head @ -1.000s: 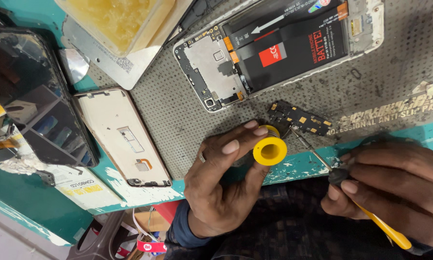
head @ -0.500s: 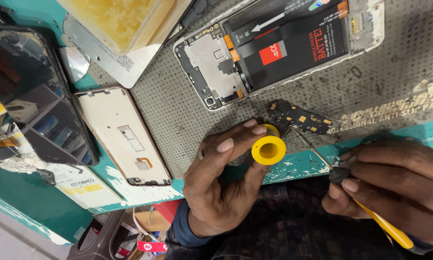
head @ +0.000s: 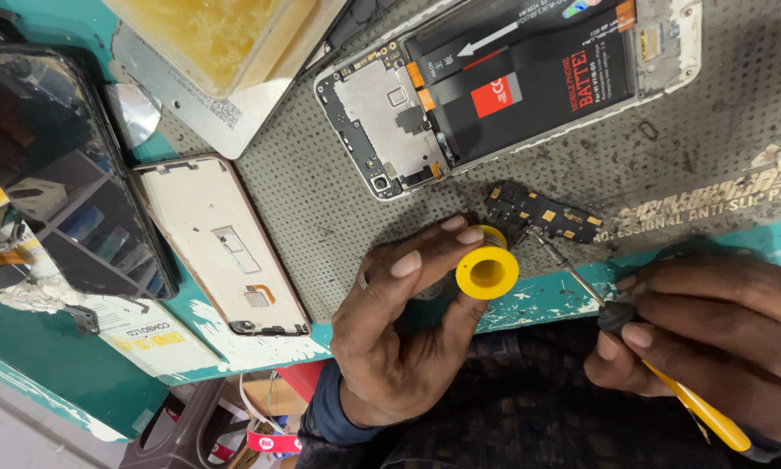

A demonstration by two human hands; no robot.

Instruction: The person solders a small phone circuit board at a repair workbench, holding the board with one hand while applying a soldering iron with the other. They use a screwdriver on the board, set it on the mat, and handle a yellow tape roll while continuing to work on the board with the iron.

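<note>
My left hand (head: 408, 321) grips a yellow spool of solder wire (head: 487, 269) between thumb and fingers, just beside a small black circuit board (head: 542, 217) lying on the grey dotted mat (head: 321, 217). My right hand (head: 712, 334) holds a soldering iron with a yellow handle (head: 699, 408); its thin metal tip (head: 551, 252) reaches to the board's near edge. Above the board lies an opened phone (head: 512, 87) showing its black battery and metal frame.
A white phone back cover (head: 221, 247) lies left of my left hand. A dark phone screen (head: 52, 165) rests at the far left on the teal bench (head: 52, 373). A tray with yellow residue (head: 208, 35) sits at the top.
The yellow spool has dipped very slightly toward the bench edge; both hands and the iron stay nearly where they were.
</note>
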